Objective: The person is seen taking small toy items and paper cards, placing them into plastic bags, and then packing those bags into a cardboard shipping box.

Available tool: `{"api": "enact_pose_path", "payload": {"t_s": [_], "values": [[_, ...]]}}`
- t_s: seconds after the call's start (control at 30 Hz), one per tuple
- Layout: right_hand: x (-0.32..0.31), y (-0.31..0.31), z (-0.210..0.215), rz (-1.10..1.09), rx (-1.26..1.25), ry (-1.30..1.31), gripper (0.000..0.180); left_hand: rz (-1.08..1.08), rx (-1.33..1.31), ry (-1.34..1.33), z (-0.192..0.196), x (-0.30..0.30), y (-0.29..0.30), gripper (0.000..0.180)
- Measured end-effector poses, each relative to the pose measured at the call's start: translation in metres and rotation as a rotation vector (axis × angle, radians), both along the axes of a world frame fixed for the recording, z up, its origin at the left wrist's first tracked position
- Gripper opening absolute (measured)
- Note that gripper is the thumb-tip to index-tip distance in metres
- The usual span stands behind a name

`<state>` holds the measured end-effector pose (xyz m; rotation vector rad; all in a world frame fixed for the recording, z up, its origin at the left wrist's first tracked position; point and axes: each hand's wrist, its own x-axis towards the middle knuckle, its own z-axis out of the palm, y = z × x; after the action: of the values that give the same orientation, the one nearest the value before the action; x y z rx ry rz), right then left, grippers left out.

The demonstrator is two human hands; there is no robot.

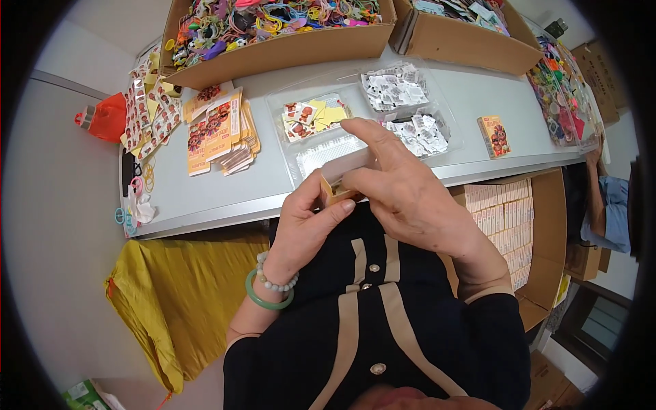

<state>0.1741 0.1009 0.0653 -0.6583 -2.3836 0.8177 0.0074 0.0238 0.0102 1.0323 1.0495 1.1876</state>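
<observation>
My left hand is closed around a small orange-yellow cardboard box, held just in front of the table edge. Its top stands open, with a pale flap raised. Over the box, my right hand has one finger stretched out and apart; another digit dips into the opening. Its remaining fingers are partly hidden, and the contents of the box cannot be made out. Beyond my hands, a clear plastic tray bears yellow and printed cards and several piles of small white packets.
Flattened orange cartons are stacked left, beside sticker sheets. One finished-looking box stands right. Large cartons of colourful trinkets line the back. Below right, a carton holds rows of small boxes. Another person's arm shows far right.
</observation>
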Motion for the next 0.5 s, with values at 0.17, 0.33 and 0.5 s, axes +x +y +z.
{"api": "enact_pose_path", "payload": {"t_s": [0.17, 0.33, 0.5], "values": [[0.012, 0.001, -0.001, 0.014, 0.027, 0.053, 0.025, -0.008, -0.021, -0.158, 0.007, 0.006, -0.003, 0.036], [0.024, -0.003, -0.008, -0.185, -0.144, 0.371, 0.020, -0.016, -0.038, -0.219, 0.008, 0.006, -0.012, 0.035], [0.034, -0.014, -0.037, -0.056, -0.991, 0.301, 0.022, -0.080, -0.163, -0.196, -0.009, 0.005, -0.032, 0.036]]}}
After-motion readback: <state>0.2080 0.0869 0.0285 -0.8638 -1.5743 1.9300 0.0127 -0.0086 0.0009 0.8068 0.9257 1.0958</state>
